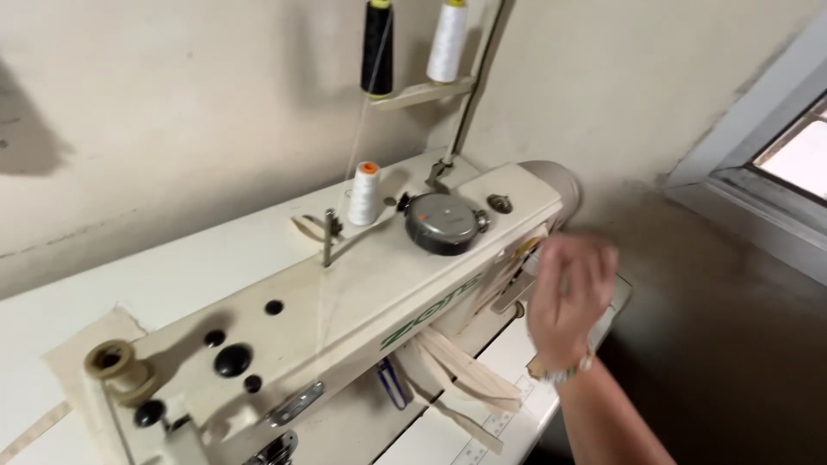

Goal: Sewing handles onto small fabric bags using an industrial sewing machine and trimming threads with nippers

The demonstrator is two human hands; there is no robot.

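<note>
Right hand [570,297] raised at the wheel end of a cream sewing machine [345,319], blurred, fingers loosely curled; hard to tell whether anything is held. Beaded bracelet [564,372] at the wrist. Left hand out of sight. On top of the machine: small white thread spool with orange cap [364,194] beside a round grey dial [441,223]. Black cone [377,47] and white cone [448,40] upright on a stand near the wall. Cream fabric strips [461,370] hanging under the machine arm above the bench [508,362].
</note>
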